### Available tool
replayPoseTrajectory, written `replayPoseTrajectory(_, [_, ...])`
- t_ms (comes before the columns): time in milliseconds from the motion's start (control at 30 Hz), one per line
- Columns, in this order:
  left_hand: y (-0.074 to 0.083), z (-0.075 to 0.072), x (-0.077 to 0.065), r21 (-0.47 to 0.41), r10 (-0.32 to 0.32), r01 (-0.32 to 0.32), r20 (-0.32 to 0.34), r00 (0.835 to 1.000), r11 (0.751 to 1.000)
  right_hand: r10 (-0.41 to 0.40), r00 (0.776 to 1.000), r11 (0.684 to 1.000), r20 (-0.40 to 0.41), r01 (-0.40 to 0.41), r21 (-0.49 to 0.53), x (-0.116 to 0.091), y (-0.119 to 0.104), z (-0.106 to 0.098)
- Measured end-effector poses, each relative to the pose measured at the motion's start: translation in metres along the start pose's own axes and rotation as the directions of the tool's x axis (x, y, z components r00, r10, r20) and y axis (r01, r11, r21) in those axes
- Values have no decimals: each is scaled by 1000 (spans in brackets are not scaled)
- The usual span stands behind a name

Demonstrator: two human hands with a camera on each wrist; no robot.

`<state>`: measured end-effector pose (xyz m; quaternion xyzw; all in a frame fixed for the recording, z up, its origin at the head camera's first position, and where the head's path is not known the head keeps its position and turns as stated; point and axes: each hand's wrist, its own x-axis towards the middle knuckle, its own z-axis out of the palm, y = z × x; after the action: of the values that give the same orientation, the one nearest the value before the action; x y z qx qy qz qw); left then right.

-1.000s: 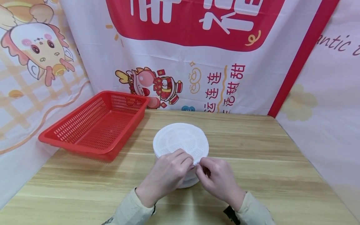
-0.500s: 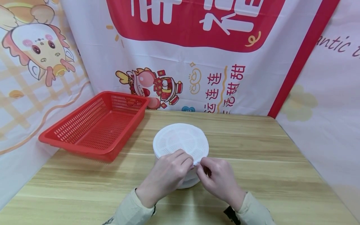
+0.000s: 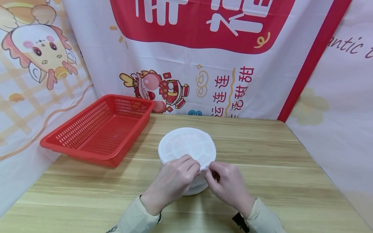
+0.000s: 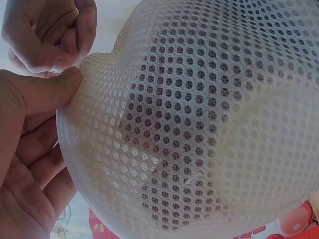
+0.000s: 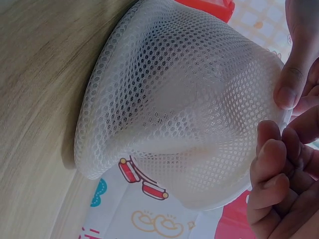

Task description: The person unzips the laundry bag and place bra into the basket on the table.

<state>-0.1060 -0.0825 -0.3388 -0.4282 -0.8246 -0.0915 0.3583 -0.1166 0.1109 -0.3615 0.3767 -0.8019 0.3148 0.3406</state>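
Note:
A round white mesh laundry bag (image 3: 186, 144) stands on the wooden table, flat top up. Honeycomb holes cover its side in the left wrist view, and a dark shape shows through the mesh (image 4: 184, 84). My left hand (image 3: 176, 178) pinches the near right part of the top rim, thumb on the mesh side. Just right of it, my right hand (image 3: 225, 183) has curled fingers with thumb and forefinger pinching at the same rim (image 5: 288, 115). What lies between those fingertips is too small to tell. The rim has a fine toothed edge (image 4: 92, 201), like a zipper.
A red perforated plastic basket (image 3: 102, 132) stands at the left of the wooden table (image 3: 276, 181). Printed cloths (image 3: 180, 58) hang behind the table and along both sides.
My right hand has shifted slightly to the right along the rim, away from the left hand. The left hand and the bag stay nearly in place.

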Motion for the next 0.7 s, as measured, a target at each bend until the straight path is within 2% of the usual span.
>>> replayPoseTrajectory(233, [1,-1,0,-5,-3,3,-5,1000,1000,-8,1000,1000,-2,8,2,0,-1,-1])
replayPoseTrajectory(500, [1,-2,0,-73,-30,29,-10,999,997,-93,996,993,9,92,79,0,-1,-1])
replayPoseTrajectory(700, [2,-3,1,-51,4,-4,-10,1000,999,-132,991,987,3,131,92,0,-3,0])
